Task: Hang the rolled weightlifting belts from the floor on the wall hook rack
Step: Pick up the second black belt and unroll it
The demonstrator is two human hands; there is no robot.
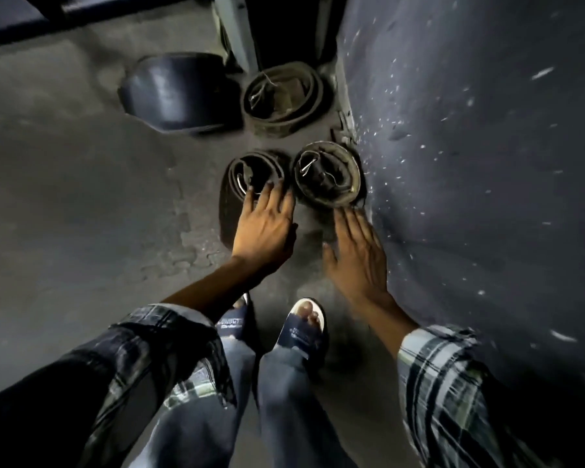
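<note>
Three rolled weightlifting belts stand on the floor by the wall. The near-left belt (247, 173) is dark with a metal buckle inside; my left hand (267, 224) lies over its near rim, fingers spread and reaching into the coil. The near-right belt (328, 177) is olive-edged, right against the wall. My right hand (355, 251) hovers just short of its near rim, fingers apart and blurred, holding nothing. A larger third belt (284, 96) sits farther back. No hook rack is in view.
A dark speckled wall (470, 163) rises on the right. A black rounded object (179, 96) rests on the floor at the back left. A pale upright post (237, 28) stands behind the far belt. My sandalled feet (304, 329) stand just behind my hands.
</note>
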